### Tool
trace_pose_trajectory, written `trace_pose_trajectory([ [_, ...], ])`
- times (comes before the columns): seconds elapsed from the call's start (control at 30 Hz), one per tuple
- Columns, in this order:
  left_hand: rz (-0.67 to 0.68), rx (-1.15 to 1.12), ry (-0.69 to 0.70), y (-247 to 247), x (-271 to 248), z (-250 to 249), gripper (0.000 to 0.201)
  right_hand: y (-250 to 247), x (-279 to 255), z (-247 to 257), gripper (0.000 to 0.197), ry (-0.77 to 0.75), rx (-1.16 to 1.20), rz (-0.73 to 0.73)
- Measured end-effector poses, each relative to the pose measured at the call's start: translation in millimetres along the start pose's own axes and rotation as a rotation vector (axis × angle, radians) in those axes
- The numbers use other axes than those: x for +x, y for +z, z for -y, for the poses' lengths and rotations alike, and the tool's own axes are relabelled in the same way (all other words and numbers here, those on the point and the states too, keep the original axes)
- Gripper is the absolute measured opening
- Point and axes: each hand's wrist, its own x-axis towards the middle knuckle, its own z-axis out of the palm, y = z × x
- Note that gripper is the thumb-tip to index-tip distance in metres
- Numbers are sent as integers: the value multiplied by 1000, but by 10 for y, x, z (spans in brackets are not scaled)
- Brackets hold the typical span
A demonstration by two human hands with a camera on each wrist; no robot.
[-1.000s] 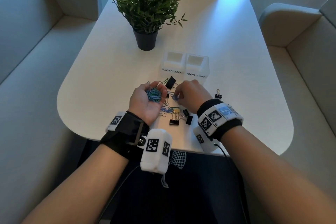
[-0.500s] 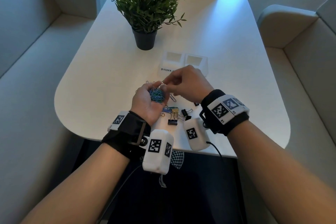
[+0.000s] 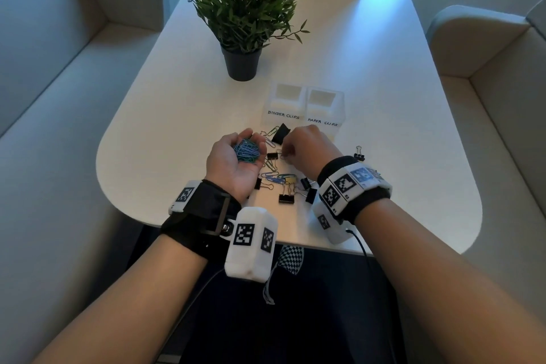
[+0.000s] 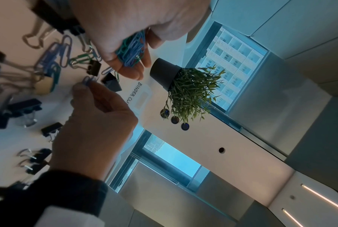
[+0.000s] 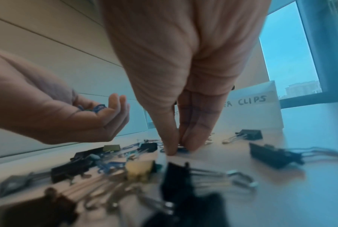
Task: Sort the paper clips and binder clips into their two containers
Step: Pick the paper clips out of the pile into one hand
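Note:
My left hand (image 3: 249, 142) lies palm up just above the table, its fingers cupped round a bunch of blue and green paper clips (image 3: 246, 151), also seen in the left wrist view (image 4: 132, 50). To its right, my right hand (image 3: 285, 153) reaches down and pinches a blue paper clip (image 4: 87, 80) on the table between thumb and fingers (image 5: 172, 147). Loose paper clips (image 3: 273, 174) and black binder clips (image 3: 286, 198) lie scattered under and between the hands. Two white containers stand just beyond, labelled BINDER CLIPS (image 3: 283, 115) and PAPER CLIPS (image 3: 323, 122).
A potted plant (image 3: 240, 65) stands behind the containers. One binder clip (image 3: 359, 153) lies apart at the right. The white table's rounded front edge (image 3: 295, 242) is close to my wrists. Sofas (image 3: 59, 83) flank the table on both sides.
Half a second ago my right hand was up at the left palm with a clip. It has since dropped back to the table and pinches another clip. The left hand stays cupped.

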Motion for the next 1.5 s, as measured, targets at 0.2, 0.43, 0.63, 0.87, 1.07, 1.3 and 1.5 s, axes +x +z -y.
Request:
trace_pose_trajectory([
  [0.2, 17, 9, -20, 14, -14, 61, 25, -16, -46, -95, 11, 16, 37, 11],
  [0.43, 14, 19, -30, 4, -12, 76, 25, -31, -103, -114, 13, -36, -29, 8],
  [0.63, 4, 26, -23, 2, -9, 63, 27, -56, -122, -126, 8, -24, -86, 15],
  [0.87, 16, 34, -30, -6, -28, 87, 25, -94, -142, -142, 12, -18, -66, 36],
  [1.07, 26, 48, -34, 5, -35, 107, 22, -105, -129, -84, 11, -31, -114, 37],
  [1.3, 22, 49, -43, 4, -21, 108, 25, -98, -123, -55, 16, 27, -114, 78],
  [1.5, 28, 59, -47, 8, -21, 103, 27, -81, -57, -76, 16, 59, -46, 128],
])
